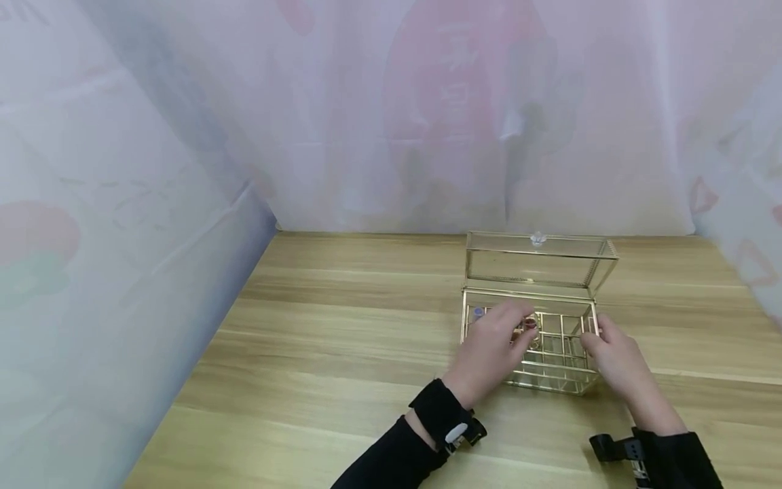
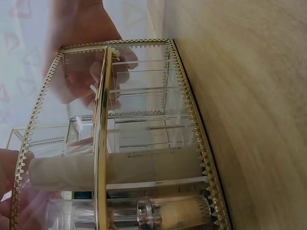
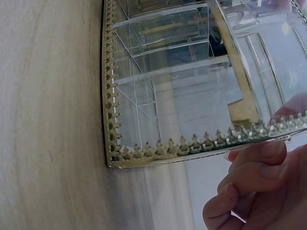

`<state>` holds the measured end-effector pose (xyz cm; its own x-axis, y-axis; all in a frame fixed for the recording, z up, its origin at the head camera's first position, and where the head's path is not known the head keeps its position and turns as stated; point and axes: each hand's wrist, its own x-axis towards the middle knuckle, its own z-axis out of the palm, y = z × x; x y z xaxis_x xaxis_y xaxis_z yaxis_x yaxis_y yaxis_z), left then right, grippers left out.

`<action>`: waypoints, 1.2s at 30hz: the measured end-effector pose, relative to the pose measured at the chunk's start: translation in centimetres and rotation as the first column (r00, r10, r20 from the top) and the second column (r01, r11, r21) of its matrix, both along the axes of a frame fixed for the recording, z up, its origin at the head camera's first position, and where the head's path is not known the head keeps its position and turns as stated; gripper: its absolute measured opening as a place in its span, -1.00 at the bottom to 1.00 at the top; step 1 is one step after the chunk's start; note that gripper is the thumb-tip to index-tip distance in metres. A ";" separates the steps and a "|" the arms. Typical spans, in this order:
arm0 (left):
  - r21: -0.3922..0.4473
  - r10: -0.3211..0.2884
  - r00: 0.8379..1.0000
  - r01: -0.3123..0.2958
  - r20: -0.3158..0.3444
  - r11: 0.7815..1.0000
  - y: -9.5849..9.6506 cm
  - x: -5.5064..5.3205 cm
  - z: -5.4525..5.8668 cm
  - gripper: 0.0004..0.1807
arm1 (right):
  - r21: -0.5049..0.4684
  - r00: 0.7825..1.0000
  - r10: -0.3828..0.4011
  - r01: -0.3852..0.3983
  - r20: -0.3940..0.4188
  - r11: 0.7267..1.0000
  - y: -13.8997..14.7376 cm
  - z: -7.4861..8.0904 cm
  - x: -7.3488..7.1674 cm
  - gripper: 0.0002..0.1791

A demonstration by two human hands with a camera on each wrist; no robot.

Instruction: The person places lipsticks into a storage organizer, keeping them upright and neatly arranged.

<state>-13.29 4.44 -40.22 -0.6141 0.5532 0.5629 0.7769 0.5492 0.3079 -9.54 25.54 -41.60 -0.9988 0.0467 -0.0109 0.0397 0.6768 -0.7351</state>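
A clear glass box with gold metal edges (image 1: 544,389) stands on the table, its lid (image 1: 528,242) raised at the back. Gold-edged dividers split the inside into small compartments. Over the left half of the box is my left hand (image 1: 489,350), thumb and fingertips bent together at the top of a beige tube (image 2: 153,165). That tube stands in a compartment, seen through the glass. Beside it is a clear tube with a tan lower part (image 2: 182,213). My right hand (image 1: 620,360) grips the box's right rim, its curled fingers (image 3: 261,160) against the outside.
A small dark red item with gold (image 1: 530,323) shows by the left fingertips, and a purple-topped item (image 1: 478,313) stands in the back left compartment. The wood-grain table (image 1: 342,353) ends at a pale printed cloth (image 1: 366,170). A clear knob (image 1: 537,238) sits on the lid.
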 end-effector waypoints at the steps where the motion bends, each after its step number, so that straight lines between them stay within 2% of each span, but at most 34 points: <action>1: -0.015 0.003 1.000 -0.003 -0.007 1.000 0.1 0.0 0.0 -0.73 | 0.000 1.000 0.000 0.000 -0.001 1.000 0.0 0.0 0.0 -0.77; 10: -0.115 -0.006 0.996 -0.005 -0.090 0.993 0.5 0.2 0.0 -0.82 | 0.001 1.000 -0.006 0.006 -0.001 1.000 0.1 -0.1 0.1 -0.82; 15: -0.140 0.005 0.996 -0.018 -0.089 0.990 0.7 0.2 -0.3 -0.84 | -0.004 1.000 -0.008 0.008 -0.010 1.000 0.1 -0.1 0.1 -0.83; 22: -0.159 0.015 0.999 -0.020 -0.030 0.987 0.8 0.3 -0.3 -0.82 | -0.006 1.000 -0.015 0.015 -0.020 1.000 0.0 -0.3 0.0 -0.85; 26: -0.175 0.026 0.999 -0.021 0.029 0.984 0.9 0.3 -0.1 -0.80 | -0.012 1.000 -0.019 0.019 -0.017 1.000 0.0 -0.3 0.0 -0.85; 36: -0.196 0.085 0.983 -0.052 0.165 0.979 1.0 0.2 0.4 -0.81 | -0.005 1.000 -0.019 0.019 -0.017 1.000 0.0 -0.4 0.0 -0.85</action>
